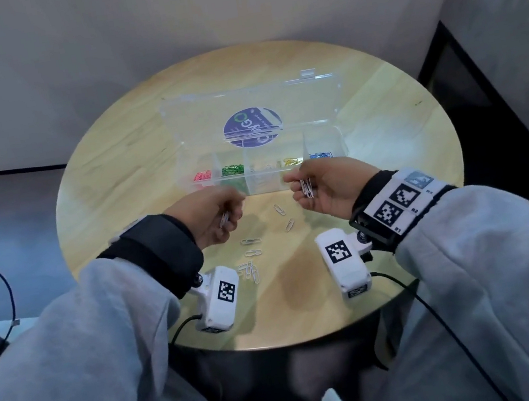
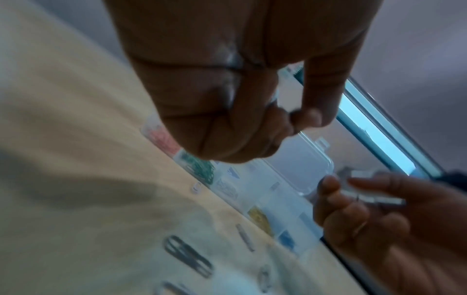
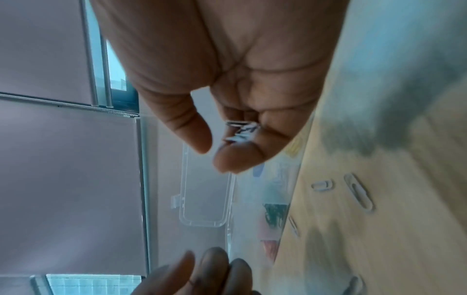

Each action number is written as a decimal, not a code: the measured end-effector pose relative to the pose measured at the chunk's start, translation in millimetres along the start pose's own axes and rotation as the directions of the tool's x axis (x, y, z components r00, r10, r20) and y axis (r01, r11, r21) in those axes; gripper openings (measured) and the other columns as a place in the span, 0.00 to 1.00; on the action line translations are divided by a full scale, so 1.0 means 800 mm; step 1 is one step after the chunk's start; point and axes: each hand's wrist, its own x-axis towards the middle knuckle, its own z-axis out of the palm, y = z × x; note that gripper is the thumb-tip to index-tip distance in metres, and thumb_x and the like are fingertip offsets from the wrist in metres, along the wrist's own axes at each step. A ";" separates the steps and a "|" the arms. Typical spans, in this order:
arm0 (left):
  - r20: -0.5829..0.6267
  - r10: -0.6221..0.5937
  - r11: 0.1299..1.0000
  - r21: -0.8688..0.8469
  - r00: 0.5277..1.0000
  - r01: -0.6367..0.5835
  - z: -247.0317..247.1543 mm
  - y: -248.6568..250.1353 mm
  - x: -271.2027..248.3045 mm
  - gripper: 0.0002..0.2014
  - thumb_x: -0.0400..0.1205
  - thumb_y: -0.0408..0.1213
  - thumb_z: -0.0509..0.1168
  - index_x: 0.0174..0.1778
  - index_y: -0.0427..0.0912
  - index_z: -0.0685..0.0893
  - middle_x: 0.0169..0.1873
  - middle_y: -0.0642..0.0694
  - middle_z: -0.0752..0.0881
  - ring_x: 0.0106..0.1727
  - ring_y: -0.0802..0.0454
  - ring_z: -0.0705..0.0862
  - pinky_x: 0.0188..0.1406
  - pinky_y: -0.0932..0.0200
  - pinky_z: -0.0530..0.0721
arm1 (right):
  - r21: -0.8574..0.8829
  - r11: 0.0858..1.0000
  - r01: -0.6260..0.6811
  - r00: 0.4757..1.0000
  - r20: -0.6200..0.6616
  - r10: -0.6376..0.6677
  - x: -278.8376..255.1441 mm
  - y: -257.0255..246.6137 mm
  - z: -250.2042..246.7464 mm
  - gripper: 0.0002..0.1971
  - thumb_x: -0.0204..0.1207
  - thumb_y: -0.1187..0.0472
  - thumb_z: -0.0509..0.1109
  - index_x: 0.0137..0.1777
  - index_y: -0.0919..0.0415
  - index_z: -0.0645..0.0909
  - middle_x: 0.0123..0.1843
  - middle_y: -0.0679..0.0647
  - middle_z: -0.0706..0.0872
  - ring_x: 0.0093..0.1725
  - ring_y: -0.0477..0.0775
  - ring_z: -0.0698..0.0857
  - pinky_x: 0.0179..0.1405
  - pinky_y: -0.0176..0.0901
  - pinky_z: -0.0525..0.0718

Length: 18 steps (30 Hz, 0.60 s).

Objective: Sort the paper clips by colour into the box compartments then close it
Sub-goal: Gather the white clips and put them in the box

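While the clear box (image 1: pixel 260 162) stands open at the centre of the head view, a bundle of silver clips (image 1: pixel 307 188) is pinched in the curled fingers of the right hand (image 1: pixel 320 188), just below the box's front wall. A few more silver clips (image 1: pixel 224 219) are gripped in the closed left hand (image 1: pixel 213 217), left of centre. Red, green, yellow and blue clips are seen sorted; the middle compartment (image 1: pixel 263 169) appears to be for silver. It is judged that each bundle should be carried directly over that middle section and released low, so none spill sideways. Loose clips (image 1: pixel 251 261) lie on the round table (image 1: pixel 386 146) at lower centre, to be gathered before the lid (image 1: pixel 251 105) is shut.
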 end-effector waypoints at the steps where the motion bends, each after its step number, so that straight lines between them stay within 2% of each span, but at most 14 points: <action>1: -0.039 0.007 0.993 0.114 0.999 -0.002 0.000 0.000 0.000 0.17 0.82 0.36 0.58 0.25 0.43 0.68 0.24 0.48 0.67 0.19 0.56 0.64 0.14 0.69 0.59 | -0.009 1.000 -0.011 1.000 0.000 0.011 0.001 0.000 0.002 0.04 0.79 0.68 0.61 0.43 0.64 0.75 0.31 0.54 0.73 0.26 0.47 0.73 0.21 0.30 0.76; 2: -0.058 0.030 0.963 0.268 0.998 -0.013 0.000 0.000 0.001 0.19 0.82 0.39 0.61 0.25 0.44 0.66 0.24 0.48 0.67 0.21 0.55 0.63 0.17 0.67 0.60 | -0.073 0.997 -0.018 1.000 0.002 0.018 0.003 0.001 0.003 0.05 0.79 0.67 0.63 0.41 0.62 0.75 0.30 0.53 0.73 0.26 0.46 0.72 0.20 0.30 0.74; 3: -0.053 0.064 0.893 0.449 0.997 -0.033 -0.001 -0.001 0.002 0.19 0.81 0.41 0.64 0.25 0.45 0.66 0.24 0.49 0.67 0.23 0.53 0.63 0.22 0.65 0.61 | -0.209 0.978 -0.009 1.000 0.003 0.010 0.006 0.003 0.004 0.07 0.77 0.66 0.66 0.39 0.60 0.74 0.30 0.52 0.72 0.26 0.46 0.71 0.21 0.32 0.73; 4: -0.032 0.102 0.782 0.621 0.994 -0.060 -0.003 -0.003 0.002 0.19 0.79 0.43 0.67 0.26 0.46 0.67 0.25 0.50 0.69 0.25 0.53 0.65 0.25 0.62 0.63 | -0.424 0.906 0.016 1.000 0.001 -0.017 0.008 0.004 0.003 0.08 0.75 0.65 0.70 0.38 0.58 0.74 0.30 0.51 0.72 0.26 0.46 0.70 0.22 0.33 0.72; 5: -0.016 0.142 0.655 0.751 0.990 -0.082 -0.003 -0.004 0.002 0.17 0.76 0.44 0.70 0.27 0.47 0.70 0.26 0.51 0.71 0.27 0.53 0.67 0.28 0.61 0.65 | -0.669 0.742 0.035 0.999 -0.005 -0.051 0.009 0.005 0.002 0.08 0.73 0.63 0.73 0.38 0.57 0.75 0.31 0.49 0.73 0.28 0.46 0.71 0.24 0.34 0.72; 6: -0.021 0.171 0.544 0.835 0.985 -0.077 -0.003 -0.005 0.001 0.14 0.74 0.45 0.72 0.31 0.48 0.73 0.28 0.53 0.73 0.29 0.55 0.71 0.30 0.61 0.66 | -0.852 0.521 0.041 0.996 -0.009 -0.093 0.010 0.006 0.001 0.08 0.71 0.60 0.75 0.41 0.55 0.77 0.32 0.46 0.75 0.31 0.47 0.73 0.28 0.35 0.72; 7: -0.032 0.188 0.463 0.884 0.982 -0.060 -0.001 -0.006 0.000 0.11 0.72 0.45 0.74 0.36 0.50 0.77 0.32 0.53 0.75 0.33 0.55 0.74 0.32 0.61 0.68 | -0.947 0.320 0.031 0.993 -0.009 -0.122 0.012 0.008 0.000 0.09 0.70 0.58 0.76 0.45 0.53 0.79 0.34 0.44 0.75 0.36 0.47 0.76 0.32 0.37 0.73; 8: -0.034 0.193 0.401 0.915 0.981 -0.048 0.002 -0.008 0.001 0.11 0.71 0.45 0.74 0.41 0.51 0.79 0.36 0.53 0.76 0.38 0.53 0.76 0.36 0.60 0.70 | -0.982 0.189 0.004 0.993 -0.019 -0.120 0.013 0.009 -0.001 0.12 0.69 0.57 0.77 0.50 0.51 0.79 0.36 0.42 0.74 0.41 0.48 0.77 0.36 0.38 0.74; 10: -0.013 0.181 0.301 0.953 0.983 -0.043 0.009 -0.011 0.003 0.17 0.70 0.46 0.74 0.52 0.52 0.80 0.42 0.53 0.76 0.45 0.51 0.76 0.42 0.60 0.70 | -0.995 0.098 -0.018 0.997 -0.025 -0.070 0.016 0.011 -0.001 0.20 0.68 0.58 0.77 0.59 0.49 0.77 0.41 0.42 0.74 0.47 0.50 0.78 0.46 0.42 0.78; 12: 0.007 0.172 0.244 0.968 0.985 -0.050 0.016 -0.014 0.006 0.20 0.71 0.46 0.74 0.57 0.51 0.78 0.44 0.52 0.77 0.47 0.50 0.76 0.42 0.60 0.69 | -0.999 0.044 -0.009 0.999 -0.011 -0.049 0.019 0.012 0.002 0.25 0.68 0.59 0.76 0.64 0.48 0.74 0.50 0.45 0.78 0.50 0.51 0.77 0.49 0.43 0.79; 15: 0.014 0.166 0.197 0.979 0.986 -0.047 0.020 -0.017 0.010 0.19 0.73 0.46 0.72 0.58 0.49 0.79 0.49 0.49 0.81 0.51 0.47 0.78 0.42 0.60 0.69 | -0.999 -0.052 -0.012 0.997 -0.008 -0.074 0.027 0.012 0.007 0.26 0.69 0.57 0.75 0.66 0.47 0.71 0.56 0.48 0.79 0.50 0.51 0.77 0.45 0.42 0.77; 18: 0.023 0.147 0.187 0.981 0.989 -0.051 0.021 -0.019 0.016 0.16 0.73 0.45 0.72 0.54 0.48 0.80 0.47 0.49 0.81 0.47 0.49 0.76 0.41 0.60 0.69 | -0.995 -0.103 -0.003 0.995 0.007 -0.097 0.035 0.018 0.013 0.22 0.70 0.54 0.75 0.62 0.47 0.71 0.50 0.47 0.79 0.47 0.51 0.79 0.40 0.42 0.77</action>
